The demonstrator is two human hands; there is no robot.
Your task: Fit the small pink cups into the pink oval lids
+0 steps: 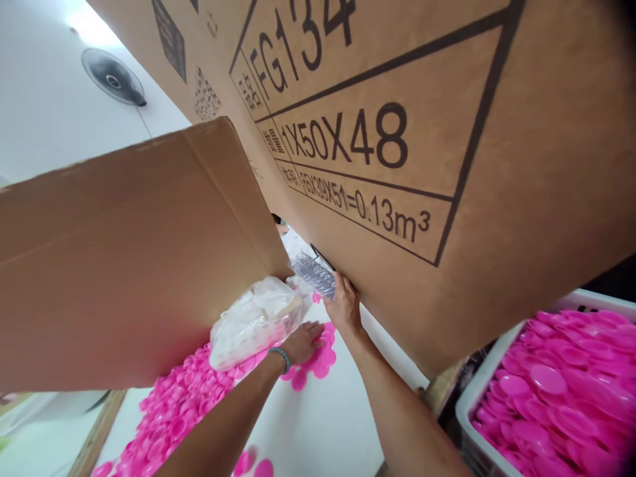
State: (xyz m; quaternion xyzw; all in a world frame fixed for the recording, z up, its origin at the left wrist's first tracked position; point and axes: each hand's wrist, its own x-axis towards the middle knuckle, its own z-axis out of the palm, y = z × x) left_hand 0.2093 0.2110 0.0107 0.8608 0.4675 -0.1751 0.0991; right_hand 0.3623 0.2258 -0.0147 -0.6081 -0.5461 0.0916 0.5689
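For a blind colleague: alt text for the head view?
A person's left hand lies on pink plastic pieces, the right hand at a shiny packet, between large cardboard panels over a white table. At right, a crate holds more.

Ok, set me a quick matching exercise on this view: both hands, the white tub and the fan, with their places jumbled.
Column one
1. Left hand
2. Right hand
3. White tub
4. Fan

Column two
A. Lower right of the picture
B. Upper left of the picture
C. At the end of the shiny plastic packet
D. On the loose pink pieces

Right pairs: 1-D, 2-C, 3-A, 4-B
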